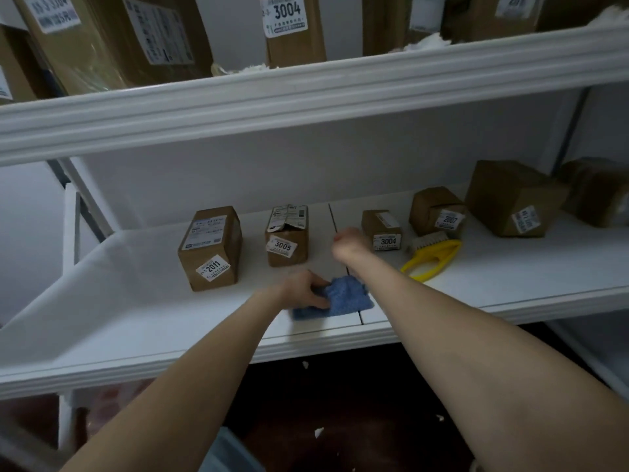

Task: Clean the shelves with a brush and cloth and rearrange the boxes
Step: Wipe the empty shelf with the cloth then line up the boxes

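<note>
Head view: left hand (303,291) is gripping the blue cloth (345,298) at the front of the middle shelf (136,301), just in front of the 3005 box (287,235). The right hand (349,245) is hovering blurred between that and the 3004 box (383,231) (curled or open, can't tell). Judging from this, wiping is under way. The yellow brush (430,257) is lying idle beside the 3004 box, the boxes are sitting loosely spaced so rearranging isn't done yet, and white scraps (425,42) are littering the upper shelf (306,93).
</note>
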`<state>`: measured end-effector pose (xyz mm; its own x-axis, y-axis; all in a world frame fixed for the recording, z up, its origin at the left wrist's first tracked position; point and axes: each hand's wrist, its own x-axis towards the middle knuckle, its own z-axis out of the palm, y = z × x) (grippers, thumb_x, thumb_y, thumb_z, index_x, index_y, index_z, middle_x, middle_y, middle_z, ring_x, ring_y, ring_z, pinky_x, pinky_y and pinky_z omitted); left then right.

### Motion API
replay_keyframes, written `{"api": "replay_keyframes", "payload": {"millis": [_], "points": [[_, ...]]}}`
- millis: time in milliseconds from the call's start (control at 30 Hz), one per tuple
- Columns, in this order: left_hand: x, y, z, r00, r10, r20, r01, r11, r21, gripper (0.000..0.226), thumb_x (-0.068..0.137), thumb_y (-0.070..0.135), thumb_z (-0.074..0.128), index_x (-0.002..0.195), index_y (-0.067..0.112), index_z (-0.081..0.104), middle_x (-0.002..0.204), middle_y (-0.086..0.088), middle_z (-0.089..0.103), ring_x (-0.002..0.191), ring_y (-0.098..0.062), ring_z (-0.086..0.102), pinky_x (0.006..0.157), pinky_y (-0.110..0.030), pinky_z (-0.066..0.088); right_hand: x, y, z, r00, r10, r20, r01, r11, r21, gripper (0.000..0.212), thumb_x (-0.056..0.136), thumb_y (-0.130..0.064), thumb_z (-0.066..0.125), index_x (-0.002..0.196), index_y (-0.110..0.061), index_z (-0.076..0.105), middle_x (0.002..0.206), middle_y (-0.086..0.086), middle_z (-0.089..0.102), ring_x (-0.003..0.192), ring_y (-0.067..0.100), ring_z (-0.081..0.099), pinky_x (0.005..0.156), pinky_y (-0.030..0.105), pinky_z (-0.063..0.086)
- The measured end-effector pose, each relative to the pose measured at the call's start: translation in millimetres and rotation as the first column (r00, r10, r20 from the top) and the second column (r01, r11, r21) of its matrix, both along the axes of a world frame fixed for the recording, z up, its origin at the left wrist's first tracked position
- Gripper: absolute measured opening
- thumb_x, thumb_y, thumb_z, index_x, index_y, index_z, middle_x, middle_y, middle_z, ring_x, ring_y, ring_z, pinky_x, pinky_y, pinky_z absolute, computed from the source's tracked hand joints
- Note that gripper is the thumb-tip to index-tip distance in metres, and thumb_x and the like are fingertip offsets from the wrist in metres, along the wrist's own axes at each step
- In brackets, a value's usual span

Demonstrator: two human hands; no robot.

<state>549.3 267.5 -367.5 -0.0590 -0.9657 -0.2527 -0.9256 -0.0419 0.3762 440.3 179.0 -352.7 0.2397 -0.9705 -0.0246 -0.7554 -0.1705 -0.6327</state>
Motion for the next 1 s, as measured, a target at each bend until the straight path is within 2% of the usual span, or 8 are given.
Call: {"api": "replay_keyframes", "payload": {"millis": [100,300,467,600,667,800,900,1000], "points": [[-22,-6,-9,0.992,-0.038,0.124,0.047,0.997,-0.065,0.029,0.088,0.026,0.062,0.106,0.004,0.062,0.108,-0.017,0.061,0.104,-0.033,0.056,0.084,-0.033,0.041,-36,-1,7,0.997,-0.074,0.039,0.076,0.995,-0.068,0.032,0.092,-0.013,0.047,0.121,-0.011,0.061,0.130,0.012,0.057,0.120,0.030,0.054,0.089,0.028,0.044],[-75,-39,-15,0.959,-0.040,0.281,0.060,0.996,-0.062,0.036,0.094,0.028,0.050,0.124,0.009,0.054,0.129,-0.021,0.043,0.121,-0.036,0.043,0.101,-0.035,0.039,-116,-16,-1,0.919,-0.387,0.071,0.387,0.922,0.015,0.051,0.090,-0.023,0.058,0.136,-0.010,0.042,0.138,0.018,0.041,0.124,0.033,0.048,0.096,0.037,0.044],[-85,-63,-11,0.957,-0.069,0.283,0.092,0.993,-0.070,0.023,0.087,0.026,0.058,0.097,0.005,0.063,0.105,-0.023,0.060,0.105,-0.036,0.053,0.083,-0.033,0.044,-152,-25,-22,0.880,-0.475,-0.004,0.471,0.872,0.135,0.060,0.086,-0.025,0.060,0.140,-0.008,0.039,0.142,0.014,0.043,0.128,0.032,0.045,0.102,0.040,0.043],[-75,-69,-4,0.958,-0.071,0.277,0.094,0.993,-0.071,0.020,0.080,0.035,0.065,0.070,0.020,0.056,0.079,-0.012,0.060,0.085,-0.029,0.062,0.069,-0.031,0.046,-151,-35,-30,0.901,-0.433,0.043,0.412,0.881,0.231,0.058,0.088,-0.026,0.059,0.140,-0.009,0.039,0.139,0.012,0.050,0.125,0.030,0.050,0.103,0.040,0.043],[-76,-72,-5,0.953,-0.078,0.293,0.097,0.994,-0.051,0.018,0.083,0.036,0.062,0.076,0.019,0.061,0.087,-0.012,0.066,0.086,-0.028,0.064,0.067,-0.029,0.043,-149,-40,-35,0.878,-0.474,0.065,0.450,0.864,0.227,0.050,0.093,-0.024,0.051,0.139,-0.010,0.039,0.137,0.011,0.052,0.123,0.030,0.053,0.102,0.038,0.043],[-88,-75,-11,0.938,-0.006,0.348,0.073,0.981,-0.178,0.035,0.085,0.039,0.059,0.115,0.021,0.059,0.107,-0.007,0.066,0.099,-0.027,0.061,0.074,-0.030,0.044,-164,-42,-36,0.869,-0.484,0.104,0.465,0.870,0.166,0.037,0.094,-0.022,0.052,0.130,-0.009,0.052,0.132,0.012,0.057,0.121,0.029,0.055,0.095,0.033,0.044],[-118,-77,-14,0.947,0.055,0.316,0.036,0.961,-0.273,0.035,0.088,0.035,0.056,0.119,0.019,0.053,0.110,-0.011,0.064,0.098,-0.029,0.061,0.071,-0.032,0.043,-188,-42,-26,0.899,-0.423,0.118,0.413,0.905,0.102,0.037,0.094,-0.020,0.052,0.127,-0.004,0.056,0.131,0.016,0.057,0.120,0.032,0.054,0.093,0.034,0.045],[-163,-88,-11,0.954,-0.006,0.298,0.078,0.970,-0.231,0.030,0.092,0.032,0.052,0.117,0.017,0.057,0.110,-0.012,0.064,0.100,-0.030,0.061,0.072,-0.034,0.046,-216,-46,-17,0.895,-0.402,0.192,0.400,0.915,0.055,0.032,0.092,-0.020,0.053,0.117,-0.001,0.059,0.123,0.020,0.061,0.114,0.036,0.056,0.088,0.035,0.047]]}}
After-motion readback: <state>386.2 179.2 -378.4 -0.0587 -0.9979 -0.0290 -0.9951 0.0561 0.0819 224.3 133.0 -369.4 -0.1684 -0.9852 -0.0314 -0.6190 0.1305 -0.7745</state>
